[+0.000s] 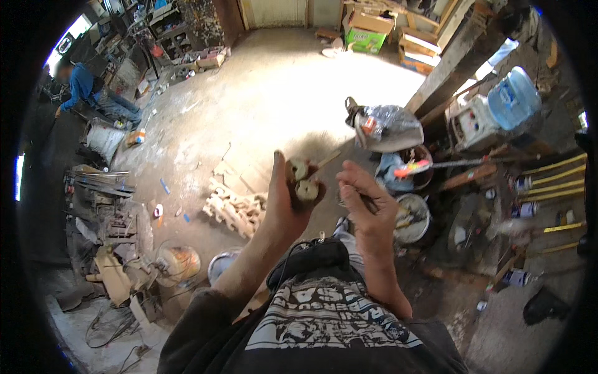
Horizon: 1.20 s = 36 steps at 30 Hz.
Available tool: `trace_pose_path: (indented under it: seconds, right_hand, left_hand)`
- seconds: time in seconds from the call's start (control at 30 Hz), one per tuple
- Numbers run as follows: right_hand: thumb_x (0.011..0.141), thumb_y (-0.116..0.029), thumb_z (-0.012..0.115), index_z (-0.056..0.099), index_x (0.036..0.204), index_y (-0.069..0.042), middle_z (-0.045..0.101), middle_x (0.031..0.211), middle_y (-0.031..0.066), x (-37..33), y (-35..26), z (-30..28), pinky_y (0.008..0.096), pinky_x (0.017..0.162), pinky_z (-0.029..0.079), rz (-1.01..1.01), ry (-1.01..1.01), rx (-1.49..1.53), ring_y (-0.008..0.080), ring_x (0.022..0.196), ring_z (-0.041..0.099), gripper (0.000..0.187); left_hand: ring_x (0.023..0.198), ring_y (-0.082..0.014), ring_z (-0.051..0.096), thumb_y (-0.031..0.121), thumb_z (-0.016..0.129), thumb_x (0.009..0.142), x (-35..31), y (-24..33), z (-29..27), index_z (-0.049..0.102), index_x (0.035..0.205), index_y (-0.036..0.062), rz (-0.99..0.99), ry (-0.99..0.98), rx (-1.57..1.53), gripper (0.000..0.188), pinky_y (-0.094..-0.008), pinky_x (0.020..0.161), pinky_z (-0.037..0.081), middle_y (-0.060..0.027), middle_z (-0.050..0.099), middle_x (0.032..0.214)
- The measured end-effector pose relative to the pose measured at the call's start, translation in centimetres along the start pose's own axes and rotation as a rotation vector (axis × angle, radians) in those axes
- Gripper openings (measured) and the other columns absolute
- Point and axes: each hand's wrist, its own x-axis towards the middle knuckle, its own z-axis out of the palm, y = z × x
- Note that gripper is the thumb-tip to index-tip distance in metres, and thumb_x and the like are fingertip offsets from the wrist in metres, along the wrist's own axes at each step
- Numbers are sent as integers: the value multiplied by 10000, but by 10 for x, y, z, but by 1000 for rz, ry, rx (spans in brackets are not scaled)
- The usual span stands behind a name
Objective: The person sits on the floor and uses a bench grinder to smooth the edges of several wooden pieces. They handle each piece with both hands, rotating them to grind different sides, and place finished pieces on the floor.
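Observation:
My left hand (283, 199) is raised in front of me and grips a small carved wooden piece (304, 182), brown with pale rounded patches. My right hand (364, 202) is just to its right, fingers pinched around a thin stick-like tool (329, 159), perhaps a brush, whose pale shaft points up and right from the carved piece. The two hands are close but apart. My forearms come up from the lower edge over my printed dark shirt.
A pile of pale carved wooden pieces (235, 209) lies on the concrete floor. Paint cans and buckets (408, 215) stand to the right, with a blue water jug (513, 96) beyond. Another person (87, 90) sits far left. Scrap and tools (106, 206) crowd the left side.

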Motion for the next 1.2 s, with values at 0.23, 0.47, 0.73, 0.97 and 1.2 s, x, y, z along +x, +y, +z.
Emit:
trace_pose_path:
  seconds: [0.23,0.47,0.73,0.97,1.2]
  right_hand:
    - [799,-2,593,648,935,9,608,1121,146,148,-3,-26,285,826,483,-116,-323,-301,204,1004,602,147]
    - [803,-29,630,593,1043,-16,563,1135,152,301,44,6,351,824,488,-375,-555,-307,293,1045,570,243]
    - [764,-80,702,525,1135,-14,516,1127,157,556,77,60,330,828,479,-127,-521,-373,268,979,575,416]
    - [782,-149,715,584,1076,-21,643,867,77,762,166,32,248,613,508,23,71,-236,117,719,607,347]
    - [774,-177,653,663,778,9,657,680,97,879,418,-99,307,593,512,441,516,-668,158,661,641,186]
  left_hand:
    - [849,-168,562,550,359,925,102,-28,83,549,1013,74,73,-111,22,520,-322,744,477,-56,576,898]
    - [835,-202,590,503,326,929,245,13,102,568,969,79,86,93,-145,490,-357,737,499,-74,595,896]
    - [754,-199,611,481,409,900,507,136,156,564,886,98,-136,168,-30,413,-336,691,515,-67,610,807]
    - [810,-243,574,129,629,840,772,217,249,536,885,-2,-531,129,80,167,-372,672,508,-104,558,878]
    - [763,-193,562,136,585,857,1115,327,175,537,882,-13,-164,-309,237,158,-303,682,511,-92,561,838]
